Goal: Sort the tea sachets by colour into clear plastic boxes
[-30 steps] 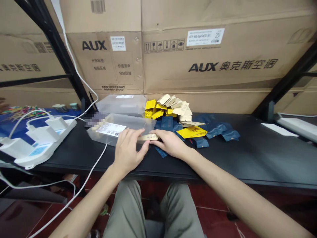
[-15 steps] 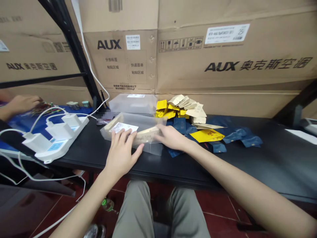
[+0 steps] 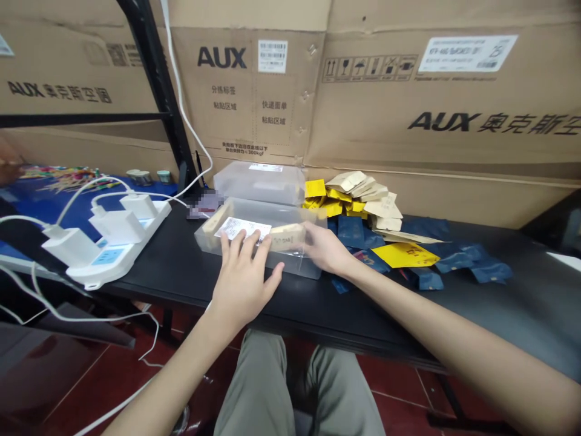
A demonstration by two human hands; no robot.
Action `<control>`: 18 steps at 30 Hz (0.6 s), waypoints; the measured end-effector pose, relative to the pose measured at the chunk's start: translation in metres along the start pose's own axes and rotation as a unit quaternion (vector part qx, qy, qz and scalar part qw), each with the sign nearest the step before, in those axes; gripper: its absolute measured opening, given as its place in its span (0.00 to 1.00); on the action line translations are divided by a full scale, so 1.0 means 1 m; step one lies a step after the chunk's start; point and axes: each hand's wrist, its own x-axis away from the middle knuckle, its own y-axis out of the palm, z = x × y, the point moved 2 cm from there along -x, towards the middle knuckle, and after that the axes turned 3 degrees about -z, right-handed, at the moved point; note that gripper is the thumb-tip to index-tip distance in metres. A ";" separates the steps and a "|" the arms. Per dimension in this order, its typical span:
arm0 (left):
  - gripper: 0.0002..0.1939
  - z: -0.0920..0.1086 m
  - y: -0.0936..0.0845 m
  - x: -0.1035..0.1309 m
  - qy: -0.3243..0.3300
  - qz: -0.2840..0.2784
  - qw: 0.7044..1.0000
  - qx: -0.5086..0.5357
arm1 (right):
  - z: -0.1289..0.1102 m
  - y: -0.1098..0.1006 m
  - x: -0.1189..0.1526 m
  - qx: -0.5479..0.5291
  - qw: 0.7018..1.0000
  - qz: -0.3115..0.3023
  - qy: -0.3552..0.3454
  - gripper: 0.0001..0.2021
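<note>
A clear plastic box [image 3: 290, 264] with a white label [image 3: 240, 229] on its near side stands on the black table. My left hand [image 3: 245, 272] rests its spread fingertips on the label and the box front. At the box's right end, my right hand [image 3: 324, 245] has its fingers bent round a beige paper packet [image 3: 285, 238] inside. Another beige packet [image 3: 218, 218] stands at the box's left end. Right of the box lie blue packets [image 3: 351, 232], yellow packets [image 3: 405, 255] and a pile of beige packets [image 3: 384, 206].
Behind the box is a second frosted plastic box [image 3: 258, 183]. A white power strip [image 3: 118, 248] with plugs and cables lies to the left. Large cardboard boxes [image 3: 363, 109] form a wall behind the table [image 3: 454, 315]. Part of another person's hand [image 3: 8, 162] shows at the far left.
The view has shifted, moving the scene rightward. The packet under my right hand sits lower and flatter inside the box. The other person's hand has moved back toward the left edge.
</note>
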 end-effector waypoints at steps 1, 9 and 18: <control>0.25 0.000 0.000 0.000 0.000 0.001 1.000 0.001 | -0.001 0.001 0.000 -0.004 1.000 -0.002 -0.005 0.10; 0.25 0.000 -0.001 0.000 -0.001 0.005 1.000 0.007 | -0.012 0.008 0.003 0.114 0.992 0.012 -0.062 0.17; 0.24 0.000 -0.001 -0.001 -0.001 -0.003 1.000 0.015 | -0.016 0.009 0.000 0.117 0.991 -0.022 -0.054 0.27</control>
